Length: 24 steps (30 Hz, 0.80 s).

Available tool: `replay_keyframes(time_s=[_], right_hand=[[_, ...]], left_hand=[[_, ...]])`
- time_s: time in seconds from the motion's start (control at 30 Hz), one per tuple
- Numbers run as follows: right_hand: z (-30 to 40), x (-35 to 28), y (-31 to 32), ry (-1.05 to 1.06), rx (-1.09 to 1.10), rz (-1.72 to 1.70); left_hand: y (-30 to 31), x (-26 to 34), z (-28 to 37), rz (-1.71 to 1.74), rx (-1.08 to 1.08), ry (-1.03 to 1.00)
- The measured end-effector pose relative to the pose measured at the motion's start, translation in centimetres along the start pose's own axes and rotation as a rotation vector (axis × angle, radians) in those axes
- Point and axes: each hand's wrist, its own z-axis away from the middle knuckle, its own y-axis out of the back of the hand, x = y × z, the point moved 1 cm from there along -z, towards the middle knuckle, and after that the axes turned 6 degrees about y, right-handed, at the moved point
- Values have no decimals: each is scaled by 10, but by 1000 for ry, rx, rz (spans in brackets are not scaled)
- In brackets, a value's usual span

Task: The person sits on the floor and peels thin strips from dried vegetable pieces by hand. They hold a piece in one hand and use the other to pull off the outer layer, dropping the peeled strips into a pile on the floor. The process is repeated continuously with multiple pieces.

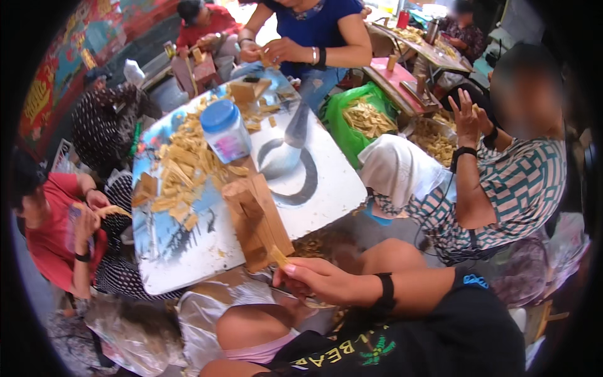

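Observation:
My right hand [318, 278], with a dark band at its wrist, pinches a short yellow strip [279, 257] between thumb and fingers. It is just off the near end of a wooden board [266, 221] with an upright block [238, 195] fixed on it. The board lies over the near edge of a white painted table [325, 198]. My left hand is out of view. Left of the board, a loose heap of yellow strips and flat pieces [181, 160] covers part of the table. Among them stands a clear plastic jar [228, 141] with a blue lid.
Co-workers sit around: one in red [61, 226] at left, one in a patterned top [513, 184] at right, one in blue [315, 33] across. A green plastic bag [332, 106] and a tub [433, 136] hold yellow pieces. Plastic sacks [136, 330] lie lower left.

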Motion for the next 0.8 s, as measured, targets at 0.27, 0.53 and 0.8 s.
replay_keyframes(time_s=[0.27, 0.53, 0.8], right_hand=[[-3, 7, -5, 167, -46, 277], [12, -32, 12, 213, 148, 86], [18, -52, 21, 216, 141, 586]], left_hand=[[-5, 0, -7, 362, -76, 192], [36, -15, 53, 911, -335, 1239], [109, -6, 97, -408, -533, 1984]])
